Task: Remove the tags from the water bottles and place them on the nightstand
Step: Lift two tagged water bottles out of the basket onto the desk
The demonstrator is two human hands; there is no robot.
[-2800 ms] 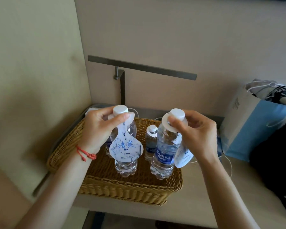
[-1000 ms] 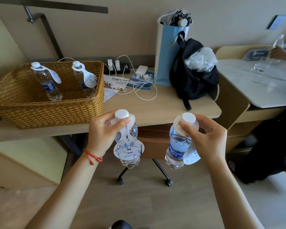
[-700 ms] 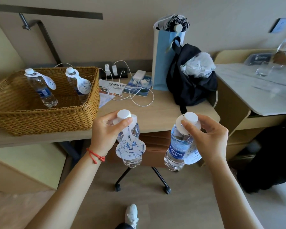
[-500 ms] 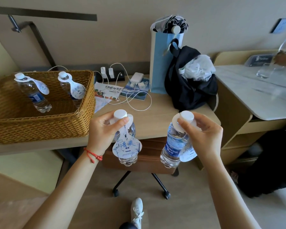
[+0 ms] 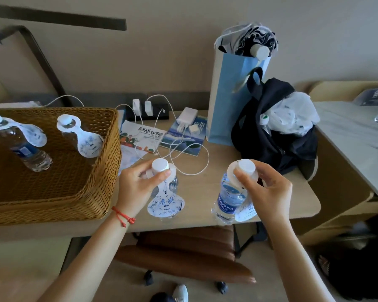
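My left hand (image 5: pixel 135 188) grips the neck of a clear water bottle (image 5: pixel 172 186) whose white and blue tag (image 5: pixel 165 203) hangs down its front. My right hand (image 5: pixel 268 192) grips the neck of an Aquafina bottle (image 5: pixel 227 201); its tag (image 5: pixel 246 211) hangs behind my palm. Both bottles hang over the front part of the wooden desk (image 5: pixel 196 192). Two more tagged bottles (image 5: pixel 24 149) (image 5: pixel 81 136) stand in the wicker basket (image 5: pixel 92 192) at the left.
Chargers and white cables (image 5: pixel 183 153) and leaflets (image 5: pixel 144 136) lie mid-desk. A blue paper bag (image 5: pixel 225 101) and a black backpack (image 5: pixel 271 136) stand at the back right. A marble-topped surface (image 5: pixel 354 140) lies at the right, a brown chair (image 5: pixel 183 253) under the desk.
Both hands carried their bottles out of the basket and to the right. The view has moved closer, so the bottles now hang above the desk's front part instead of over the floor.
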